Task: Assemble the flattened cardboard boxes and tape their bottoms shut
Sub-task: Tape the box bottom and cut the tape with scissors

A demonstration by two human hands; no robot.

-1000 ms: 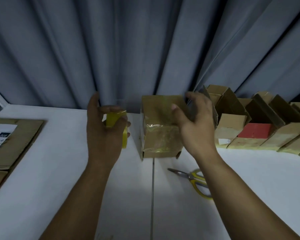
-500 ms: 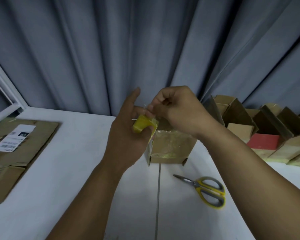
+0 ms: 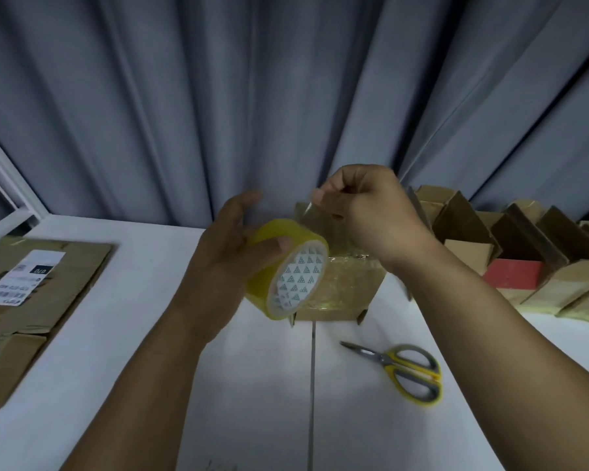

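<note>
My left hand grips the glossy yellow tape roll; my right hand pinches its clear strip above the brown cardboard box.

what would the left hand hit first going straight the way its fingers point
Probably the grey curtain: the left hand, gripping the tape roll, points away, left of the box. Depth unclear.

Bare forearms, bare hands, nails seemingly short.
</note>
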